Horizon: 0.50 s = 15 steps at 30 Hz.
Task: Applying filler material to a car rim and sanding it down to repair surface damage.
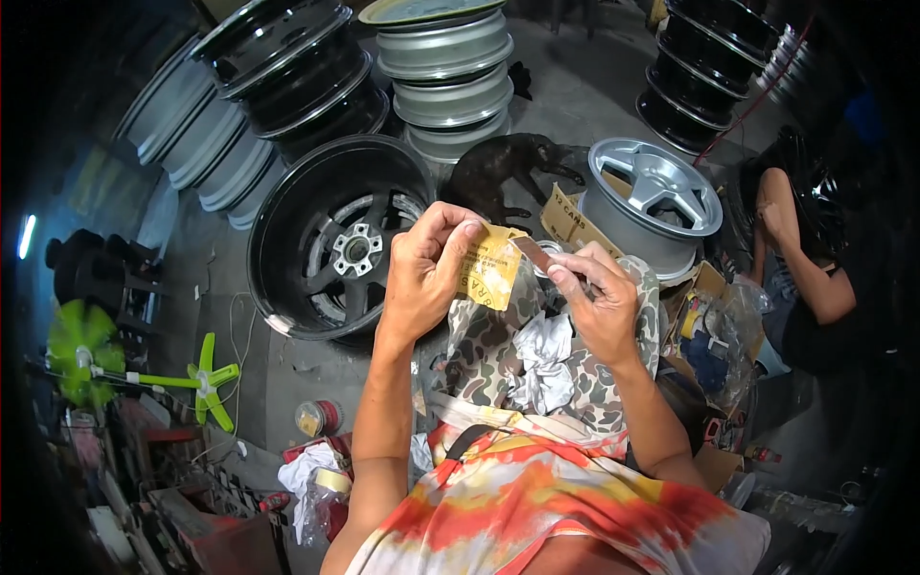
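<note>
My left hand [428,265] pinches a yellow sheet of sandpaper [491,278] by its upper edge, printed backing towards me. Between the thumb and fingers of my right hand [602,302] is a small reddish-brown strip [532,253], whose far end meets or overlaps the sheet's right edge. Both hands are raised above my lap. A crumpled white cloth [543,359] lies on my camouflage trousers [494,356] below them. Left of my left hand, a black wheel rim [268,235] rests face down, its spokes visible inside. Beyond my right hand stands a silver rim [637,230].
Stacked rims [450,96] stand at the back, black ones [692,91] at back right. A black animal [494,177] lies beside some cardboard [567,220]. Another person's arm [815,254] is at right. A green fan [84,355] and cluttered crates [216,522] are at left.
</note>
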Each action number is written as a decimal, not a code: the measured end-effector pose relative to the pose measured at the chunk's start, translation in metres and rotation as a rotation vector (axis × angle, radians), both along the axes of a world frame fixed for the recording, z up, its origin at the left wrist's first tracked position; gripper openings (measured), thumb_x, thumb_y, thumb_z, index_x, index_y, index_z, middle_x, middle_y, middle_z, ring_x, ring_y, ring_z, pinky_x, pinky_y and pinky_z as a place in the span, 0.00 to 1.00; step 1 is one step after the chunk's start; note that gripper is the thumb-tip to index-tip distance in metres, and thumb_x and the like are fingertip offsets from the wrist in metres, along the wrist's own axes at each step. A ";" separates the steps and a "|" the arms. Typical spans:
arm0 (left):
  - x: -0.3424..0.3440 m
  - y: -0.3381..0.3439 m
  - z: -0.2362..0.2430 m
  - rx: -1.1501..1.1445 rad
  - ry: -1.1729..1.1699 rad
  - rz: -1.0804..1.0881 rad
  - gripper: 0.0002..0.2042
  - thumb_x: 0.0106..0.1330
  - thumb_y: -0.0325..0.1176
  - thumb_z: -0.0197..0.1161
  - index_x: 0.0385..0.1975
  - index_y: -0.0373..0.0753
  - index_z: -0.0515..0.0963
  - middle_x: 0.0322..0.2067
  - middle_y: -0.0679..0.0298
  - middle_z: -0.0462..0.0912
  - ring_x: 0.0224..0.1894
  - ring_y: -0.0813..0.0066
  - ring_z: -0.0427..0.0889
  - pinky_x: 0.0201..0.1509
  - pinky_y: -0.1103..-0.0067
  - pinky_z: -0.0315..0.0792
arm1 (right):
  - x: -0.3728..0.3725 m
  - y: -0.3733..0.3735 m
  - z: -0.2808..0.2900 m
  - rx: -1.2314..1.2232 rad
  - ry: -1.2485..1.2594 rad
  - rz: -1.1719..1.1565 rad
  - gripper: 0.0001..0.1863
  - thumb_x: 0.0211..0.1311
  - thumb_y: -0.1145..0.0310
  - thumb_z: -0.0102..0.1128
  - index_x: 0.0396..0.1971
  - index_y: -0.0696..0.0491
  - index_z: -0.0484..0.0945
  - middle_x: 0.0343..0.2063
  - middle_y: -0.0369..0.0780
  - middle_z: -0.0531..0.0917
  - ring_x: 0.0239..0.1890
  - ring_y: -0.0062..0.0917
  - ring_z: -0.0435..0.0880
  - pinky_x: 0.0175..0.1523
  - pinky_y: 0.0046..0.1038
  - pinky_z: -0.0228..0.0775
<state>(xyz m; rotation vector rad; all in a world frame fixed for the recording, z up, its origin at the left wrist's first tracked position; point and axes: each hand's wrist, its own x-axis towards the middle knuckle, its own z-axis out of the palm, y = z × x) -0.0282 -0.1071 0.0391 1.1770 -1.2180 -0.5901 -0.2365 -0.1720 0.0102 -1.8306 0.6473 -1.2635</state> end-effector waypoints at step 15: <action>0.003 0.002 -0.001 0.046 0.072 -0.030 0.08 0.73 0.30 0.57 0.36 0.30 0.77 0.24 0.65 0.83 0.26 0.89 0.77 0.29 0.87 0.70 | -0.006 0.000 0.005 0.003 0.128 0.109 0.07 0.59 0.79 0.66 0.38 0.61 0.84 0.25 0.37 0.78 0.27 0.19 0.74 0.34 0.22 0.66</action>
